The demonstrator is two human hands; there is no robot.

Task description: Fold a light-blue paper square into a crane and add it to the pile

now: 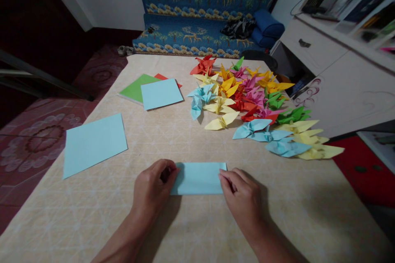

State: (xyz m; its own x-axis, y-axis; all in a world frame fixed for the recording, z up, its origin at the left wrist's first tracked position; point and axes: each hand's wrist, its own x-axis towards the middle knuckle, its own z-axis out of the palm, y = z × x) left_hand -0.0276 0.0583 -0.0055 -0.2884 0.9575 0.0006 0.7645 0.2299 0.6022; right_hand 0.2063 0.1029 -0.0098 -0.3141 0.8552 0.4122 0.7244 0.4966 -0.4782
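A light blue sheet of paper [199, 178], folded into a long rectangle, lies on the table in front of me. My left hand [156, 183] pinches its left end, thumb and forefinger closed together. At the opposite end, my right hand [240, 189] grips the upper right corner between thumb and fingers. The fold runs along the edge nearer to me. Another light blue sheet [95, 144], flat and unfolded, rests to the left of my left hand.
Many-coloured folded paper cranes [243, 94] crowd the table's far right. Farther back on the left, a blue sheet [162, 93] overlaps green paper [135, 86] and red paper [161, 76]. Beyond the cloth-covered table [148, 141] stands a sofa [191, 35]; a white cabinet [345, 86] is at right.
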